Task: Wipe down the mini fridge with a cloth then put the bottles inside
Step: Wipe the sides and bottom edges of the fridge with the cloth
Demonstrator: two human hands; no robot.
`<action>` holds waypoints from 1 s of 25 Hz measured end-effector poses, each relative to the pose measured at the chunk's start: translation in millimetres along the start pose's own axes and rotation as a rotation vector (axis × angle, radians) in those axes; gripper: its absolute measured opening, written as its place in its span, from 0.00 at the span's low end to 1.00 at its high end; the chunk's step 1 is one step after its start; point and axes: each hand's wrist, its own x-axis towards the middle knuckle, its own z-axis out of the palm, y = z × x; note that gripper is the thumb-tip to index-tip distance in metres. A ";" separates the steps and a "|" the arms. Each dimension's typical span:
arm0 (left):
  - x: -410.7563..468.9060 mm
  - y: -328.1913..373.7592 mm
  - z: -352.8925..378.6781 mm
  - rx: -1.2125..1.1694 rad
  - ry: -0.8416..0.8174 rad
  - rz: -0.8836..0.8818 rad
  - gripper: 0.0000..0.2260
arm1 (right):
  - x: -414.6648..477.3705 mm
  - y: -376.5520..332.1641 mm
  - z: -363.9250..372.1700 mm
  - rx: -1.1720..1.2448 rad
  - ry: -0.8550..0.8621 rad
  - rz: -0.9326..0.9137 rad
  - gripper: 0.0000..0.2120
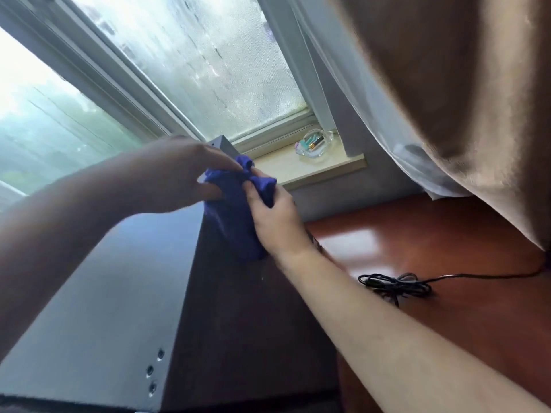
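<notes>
The mini fridge point(119, 293) fills the lower left, seen from above: a grey top and a dark right side. A bunched blue cloth point(235, 216) hangs over the fridge's far right top edge and down its side. My right hand point(274, 216) grips the cloth from the right. My left hand point(179, 177) pinches the top of the same cloth from the left and looks blurred. No bottles are in view.
A window with wet glass point(190, 61) stands behind the fridge. On the sill point(316, 168) sits a clear dish of small items point(313, 143). A brown curtain point(465, 99) hangs at the right. A coiled black cable point(396, 286) lies on the glossy red-brown floor point(447, 248).
</notes>
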 end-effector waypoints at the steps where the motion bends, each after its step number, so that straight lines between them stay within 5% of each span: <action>1: 14.4 -8.4 0.4 0.020 0.007 -0.011 0.21 | 18.4 -1.7 0.4 -0.016 0.003 0.004 0.23; 5: 62.2 -24.2 6.6 0.082 -0.010 -0.022 0.19 | 67.9 0.7 -8.6 0.019 -0.017 0.065 0.16; 10: 94.9 9.2 24.2 0.201 -0.236 0.021 0.13 | 53.5 41.9 -24.3 0.069 0.069 0.159 0.18; 15: 60.4 63.1 44.7 0.256 -0.570 0.148 0.19 | -46.6 89.9 -44.6 0.150 0.059 0.205 0.21; 21: -38.6 118.3 56.8 0.246 -0.599 0.305 0.17 | -174.1 109.3 -42.5 0.186 0.108 0.201 0.21; 25: -52.1 112.4 48.8 0.107 -0.679 0.265 0.13 | -201.5 87.2 -46.6 0.207 -0.015 0.214 0.27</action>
